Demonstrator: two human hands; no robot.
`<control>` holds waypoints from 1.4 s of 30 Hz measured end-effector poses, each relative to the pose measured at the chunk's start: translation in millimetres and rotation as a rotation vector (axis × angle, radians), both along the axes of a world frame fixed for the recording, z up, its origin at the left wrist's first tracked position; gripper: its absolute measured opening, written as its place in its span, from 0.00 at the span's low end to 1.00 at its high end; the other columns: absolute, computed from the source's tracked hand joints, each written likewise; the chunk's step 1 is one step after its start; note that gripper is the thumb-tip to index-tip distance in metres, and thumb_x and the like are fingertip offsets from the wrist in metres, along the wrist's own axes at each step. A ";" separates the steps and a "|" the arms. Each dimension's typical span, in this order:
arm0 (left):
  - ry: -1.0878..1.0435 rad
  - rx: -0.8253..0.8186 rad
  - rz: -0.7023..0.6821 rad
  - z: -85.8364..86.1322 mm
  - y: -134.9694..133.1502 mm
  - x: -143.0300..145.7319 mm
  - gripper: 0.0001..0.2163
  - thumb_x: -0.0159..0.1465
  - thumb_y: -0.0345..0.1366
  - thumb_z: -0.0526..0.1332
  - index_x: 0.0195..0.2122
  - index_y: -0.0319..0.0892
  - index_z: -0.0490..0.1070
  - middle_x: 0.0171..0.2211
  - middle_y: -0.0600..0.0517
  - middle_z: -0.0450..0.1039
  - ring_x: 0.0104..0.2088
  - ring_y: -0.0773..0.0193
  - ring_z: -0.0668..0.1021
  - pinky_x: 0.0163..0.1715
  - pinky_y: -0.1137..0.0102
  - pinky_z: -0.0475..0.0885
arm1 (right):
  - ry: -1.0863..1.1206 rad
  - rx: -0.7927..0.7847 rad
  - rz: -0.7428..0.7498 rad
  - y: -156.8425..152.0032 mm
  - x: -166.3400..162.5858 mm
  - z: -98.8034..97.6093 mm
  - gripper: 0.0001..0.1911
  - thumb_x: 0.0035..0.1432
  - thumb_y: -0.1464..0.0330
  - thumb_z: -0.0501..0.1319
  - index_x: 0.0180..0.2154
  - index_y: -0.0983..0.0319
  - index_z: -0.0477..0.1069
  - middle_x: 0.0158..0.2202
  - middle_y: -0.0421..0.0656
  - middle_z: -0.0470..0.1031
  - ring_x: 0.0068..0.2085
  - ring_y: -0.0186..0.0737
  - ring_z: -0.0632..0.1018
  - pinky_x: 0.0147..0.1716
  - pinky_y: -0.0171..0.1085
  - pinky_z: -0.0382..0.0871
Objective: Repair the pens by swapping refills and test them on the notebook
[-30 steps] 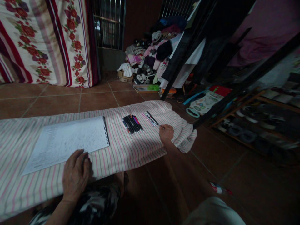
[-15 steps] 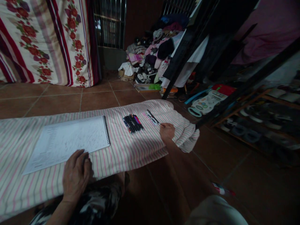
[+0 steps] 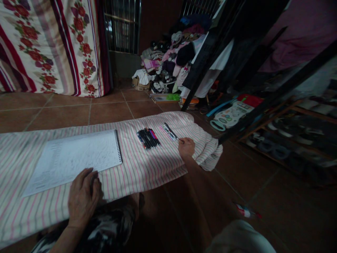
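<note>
My left hand [image 3: 83, 195] lies palm down at the near edge of a spiral notebook [image 3: 79, 154], its fingers loosely stretched out over the paper's edge and the cloth. The notebook's page is covered in faint writing. To the right, my right hand [image 3: 186, 147] has its fingertips closed at the near end of a dark pen [image 3: 170, 130]. That pen lies alongside a lighter pink-and-white pen [image 3: 165, 131]. Between the notebook and this pair, several mostly black pens [image 3: 147, 139] sit side by side in a tight row.
A striped cloth [image 3: 137, 172] covers the low surface beneath these things. Beyond it are a tiled floor [image 3: 107, 110], a floral curtain [image 3: 60, 49] and a heap of clothes [image 3: 173, 56]. A dark slanted post [image 3: 200, 66] and a shoe rack [image 3: 289, 133] stand at right.
The whole view has shifted slightly. Both hands keep nearly the same places, and the pens and notebook show no clear movement on the cloth.
</note>
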State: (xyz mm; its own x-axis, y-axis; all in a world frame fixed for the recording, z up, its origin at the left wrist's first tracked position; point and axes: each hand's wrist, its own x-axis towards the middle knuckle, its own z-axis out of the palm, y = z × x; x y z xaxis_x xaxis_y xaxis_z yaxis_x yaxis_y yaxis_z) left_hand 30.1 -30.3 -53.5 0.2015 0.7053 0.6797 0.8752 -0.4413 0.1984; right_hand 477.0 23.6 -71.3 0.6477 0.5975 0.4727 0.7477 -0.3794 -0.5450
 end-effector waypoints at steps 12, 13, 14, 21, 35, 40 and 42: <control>-0.006 0.004 0.001 0.7 -0.7 0.8 0.11 0.64 0.34 0.51 0.41 0.35 0.69 0.44 0.38 0.71 0.47 0.47 0.73 0.47 0.54 0.69 | -0.029 0.042 0.048 -2.4 -1.4 -0.5 0.12 0.52 0.70 0.55 0.36 0.62 0.75 0.41 0.48 0.71 0.45 0.45 0.68 0.47 0.43 0.61; -0.005 0.003 0.001 0.8 -0.8 0.9 0.11 0.64 0.34 0.51 0.42 0.35 0.69 0.44 0.38 0.71 0.47 0.47 0.73 0.47 0.54 0.70 | -0.027 0.043 0.049 -2.4 -2.0 0.0 0.11 0.52 0.69 0.56 0.36 0.61 0.75 0.41 0.48 0.71 0.45 0.45 0.68 0.48 0.43 0.62; -0.004 0.003 0.000 0.9 -0.8 0.9 0.11 0.64 0.34 0.51 0.42 0.35 0.69 0.44 0.38 0.71 0.47 0.46 0.73 0.47 0.53 0.70 | -0.025 0.044 0.048 -2.4 -2.6 0.4 0.11 0.52 0.68 0.57 0.35 0.61 0.76 0.42 0.48 0.71 0.45 0.45 0.68 0.48 0.43 0.62; -0.008 0.008 -0.015 -0.1 -0.3 0.2 0.11 0.64 0.34 0.52 0.42 0.34 0.68 0.44 0.37 0.71 0.47 0.45 0.73 0.47 0.52 0.70 | -0.011 0.027 0.044 -2.8 -4.9 0.7 0.11 0.53 0.67 0.57 0.34 0.59 0.78 0.47 0.49 0.67 0.50 0.47 0.66 0.50 0.44 0.61; -0.007 -0.030 -0.001 -2.2 -0.7 -1.6 0.10 0.63 0.34 0.52 0.45 0.39 0.66 0.46 0.40 0.69 0.48 0.49 0.72 0.48 0.55 0.69 | -0.016 -0.012 0.048 5.3 -0.6 -0.2 0.08 0.51 0.66 0.60 0.32 0.60 0.77 0.44 0.48 0.70 0.46 0.46 0.67 0.48 0.44 0.62; -0.015 -0.038 -0.012 -3.0 -1.0 -1.9 0.11 0.63 0.34 0.53 0.45 0.40 0.65 0.46 0.40 0.69 0.49 0.48 0.72 0.49 0.54 0.68 | -0.033 0.011 0.046 7.4 -0.1 -2.2 0.08 0.51 0.67 0.59 0.30 0.61 0.76 0.43 0.48 0.70 0.45 0.46 0.67 0.46 0.44 0.63; -0.020 -0.038 -0.012 -2.8 -0.6 -1.7 0.11 0.63 0.34 0.53 0.45 0.40 0.66 0.46 0.40 0.69 0.49 0.49 0.72 0.49 0.54 0.68 | -0.041 0.024 0.040 8.0 0.7 -3.1 0.08 0.51 0.67 0.58 0.29 0.62 0.76 0.43 0.49 0.71 0.45 0.46 0.68 0.45 0.44 0.63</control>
State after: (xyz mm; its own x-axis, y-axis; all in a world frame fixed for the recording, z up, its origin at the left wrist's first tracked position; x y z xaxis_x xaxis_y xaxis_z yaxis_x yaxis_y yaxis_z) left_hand 28.4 -30.9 -56.3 0.1970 0.7281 0.6566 0.8656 -0.4436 0.2322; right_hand 477.7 31.7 -74.5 0.6033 0.6110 0.5125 0.7839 -0.3359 -0.5222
